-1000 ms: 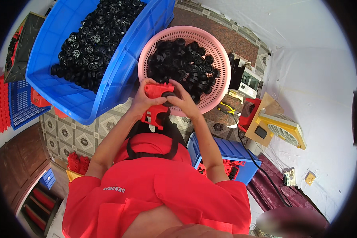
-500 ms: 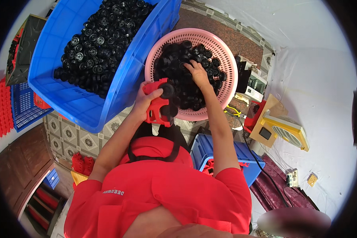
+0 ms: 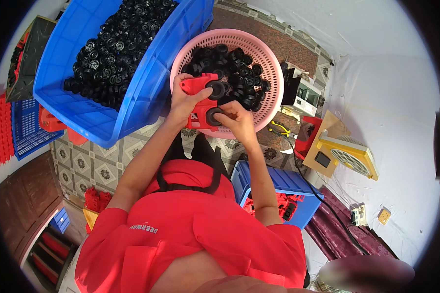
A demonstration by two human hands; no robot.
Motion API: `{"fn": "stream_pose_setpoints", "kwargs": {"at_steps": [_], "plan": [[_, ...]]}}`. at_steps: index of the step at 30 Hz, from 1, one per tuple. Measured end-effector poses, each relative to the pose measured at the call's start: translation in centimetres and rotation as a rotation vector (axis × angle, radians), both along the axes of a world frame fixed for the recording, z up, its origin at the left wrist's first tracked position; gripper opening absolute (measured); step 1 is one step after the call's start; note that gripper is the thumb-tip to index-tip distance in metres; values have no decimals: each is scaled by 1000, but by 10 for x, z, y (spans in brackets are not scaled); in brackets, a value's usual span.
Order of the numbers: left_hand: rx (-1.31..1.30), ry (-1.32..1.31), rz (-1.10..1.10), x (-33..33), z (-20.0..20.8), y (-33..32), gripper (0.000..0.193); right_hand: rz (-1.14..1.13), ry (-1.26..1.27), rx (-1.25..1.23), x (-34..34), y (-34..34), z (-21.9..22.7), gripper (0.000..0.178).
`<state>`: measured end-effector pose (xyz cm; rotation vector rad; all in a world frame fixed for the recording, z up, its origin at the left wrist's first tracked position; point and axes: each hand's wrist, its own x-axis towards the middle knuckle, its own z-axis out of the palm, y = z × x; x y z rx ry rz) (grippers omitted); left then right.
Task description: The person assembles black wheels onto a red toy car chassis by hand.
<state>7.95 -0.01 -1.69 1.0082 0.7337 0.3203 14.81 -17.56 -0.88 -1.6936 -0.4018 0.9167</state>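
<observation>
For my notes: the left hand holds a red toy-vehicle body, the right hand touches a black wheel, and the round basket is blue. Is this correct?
No: the head view shows the round basket is pink. The left hand, red toy-vehicle body, right hand and black wheel are as stated.

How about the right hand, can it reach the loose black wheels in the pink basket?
Probably yes: many loose wheels lie uncovered in the open pink basket, just beyond the right hand, though it's busy with a mounted wheel on the red part.
</observation>
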Motion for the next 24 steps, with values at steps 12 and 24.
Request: {"fn": "stream_pose_setpoints", "kwargs": {"at_steps": [12,24], "plan": [[360,-25,-286,-75,131,-3,138,-165,17,492,-49,13,50,84],[361,-329,695,-163,253,301,90,31,-273,387,-92,102,118,45]]}}
